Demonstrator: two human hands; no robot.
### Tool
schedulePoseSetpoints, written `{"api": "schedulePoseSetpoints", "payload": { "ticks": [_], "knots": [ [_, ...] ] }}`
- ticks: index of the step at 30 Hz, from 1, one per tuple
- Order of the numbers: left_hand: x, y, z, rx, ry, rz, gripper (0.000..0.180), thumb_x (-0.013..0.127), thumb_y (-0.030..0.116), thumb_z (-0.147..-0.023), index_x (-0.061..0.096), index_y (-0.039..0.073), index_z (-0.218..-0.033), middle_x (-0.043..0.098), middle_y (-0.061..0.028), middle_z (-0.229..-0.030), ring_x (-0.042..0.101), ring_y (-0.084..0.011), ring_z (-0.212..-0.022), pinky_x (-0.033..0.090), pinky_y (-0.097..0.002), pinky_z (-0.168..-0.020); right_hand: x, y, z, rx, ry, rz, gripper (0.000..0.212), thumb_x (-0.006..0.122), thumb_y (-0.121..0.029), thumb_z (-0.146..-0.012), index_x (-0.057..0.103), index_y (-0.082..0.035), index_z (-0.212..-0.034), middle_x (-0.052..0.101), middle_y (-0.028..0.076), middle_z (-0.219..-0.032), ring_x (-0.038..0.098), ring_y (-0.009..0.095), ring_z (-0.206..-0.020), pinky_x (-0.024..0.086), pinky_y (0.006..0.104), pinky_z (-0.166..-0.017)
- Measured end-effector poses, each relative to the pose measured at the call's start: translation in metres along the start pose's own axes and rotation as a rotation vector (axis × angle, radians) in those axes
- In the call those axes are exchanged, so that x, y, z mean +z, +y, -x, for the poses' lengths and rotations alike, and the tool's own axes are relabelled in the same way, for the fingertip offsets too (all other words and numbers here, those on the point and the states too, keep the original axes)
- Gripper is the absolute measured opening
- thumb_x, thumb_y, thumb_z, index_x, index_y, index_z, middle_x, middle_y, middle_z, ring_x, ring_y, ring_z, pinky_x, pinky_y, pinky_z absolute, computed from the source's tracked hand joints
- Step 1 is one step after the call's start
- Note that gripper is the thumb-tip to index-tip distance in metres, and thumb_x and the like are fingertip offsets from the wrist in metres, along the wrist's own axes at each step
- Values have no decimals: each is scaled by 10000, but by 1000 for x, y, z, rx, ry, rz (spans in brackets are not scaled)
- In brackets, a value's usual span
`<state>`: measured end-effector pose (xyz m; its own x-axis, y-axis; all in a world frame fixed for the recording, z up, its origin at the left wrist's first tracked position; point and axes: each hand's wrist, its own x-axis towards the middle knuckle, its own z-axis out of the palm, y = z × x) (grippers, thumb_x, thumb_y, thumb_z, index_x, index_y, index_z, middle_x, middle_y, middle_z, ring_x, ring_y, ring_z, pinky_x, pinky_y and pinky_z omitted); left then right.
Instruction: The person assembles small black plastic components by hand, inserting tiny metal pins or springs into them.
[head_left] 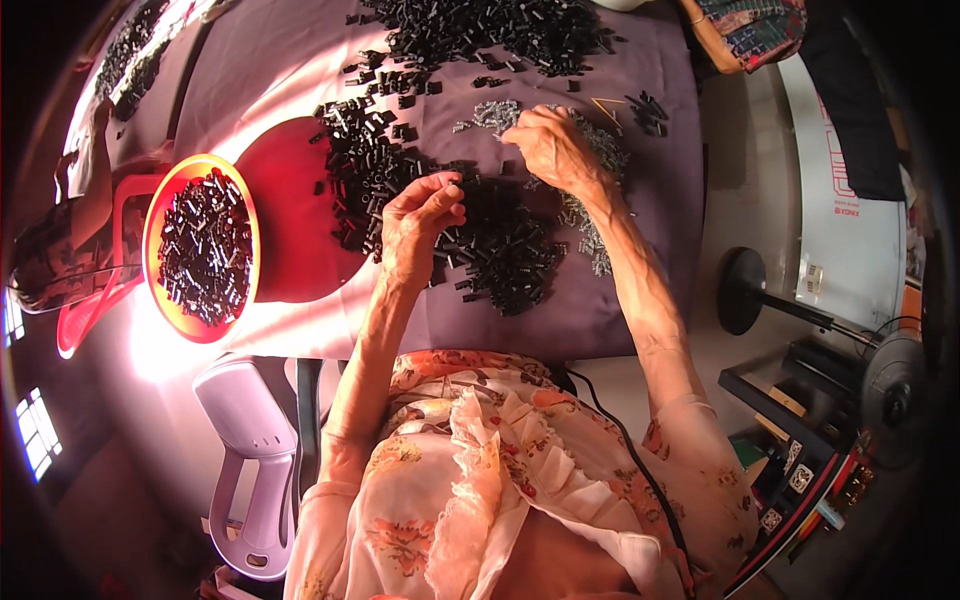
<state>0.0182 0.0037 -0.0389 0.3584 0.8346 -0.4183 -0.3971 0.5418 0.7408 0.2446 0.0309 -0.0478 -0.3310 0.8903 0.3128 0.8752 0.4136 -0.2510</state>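
Black parts (pixel 500 245): lying loose in a heap just beyond and beside the left hand.
Left hand (pixel 418 225): pinching one small black part at the fingertips.
Right hand (pixel 555 150): fingers curling down onto grey metal pieces (pixel 597 150); grasp cannot be confirmed.
Red tub (pixel 203 248): sitting left of the left hand, already holding many black parts.
Progress: seemingly partway; large piles are remaining on the purple cloth (pixel 640 280).
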Motion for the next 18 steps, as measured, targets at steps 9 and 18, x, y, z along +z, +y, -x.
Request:
{"api": "schedulePoseSetpoints", "payload": {
  "ticks": [9, 18],
  "knots": [
    [-1, -2, 0, -4, -6, -28, 204, 650, 128, -767, 615, 22, -937, 601, -9, -750, 562, -85, -637, 488, -220, -607, -6, -3, -5, 69, 77, -184, 54, 542, -17, -721, 581, -22, -759, 562, 94, -687, 551, 271, -678, 430, 354, -629],
    [6, 4, -1, 38, -43, 4, 187, 644, 84, -766, 607, 13, -936, 594, -11, -747, 562, -94, -641, 478, -224, -628, -4, -6, 6, 12, -94, 109, 87, 608, -94, -660, 530, -65, -686, 520, 53, -715, 511, 229, -747, 359, 346, -692]
  ]
}}
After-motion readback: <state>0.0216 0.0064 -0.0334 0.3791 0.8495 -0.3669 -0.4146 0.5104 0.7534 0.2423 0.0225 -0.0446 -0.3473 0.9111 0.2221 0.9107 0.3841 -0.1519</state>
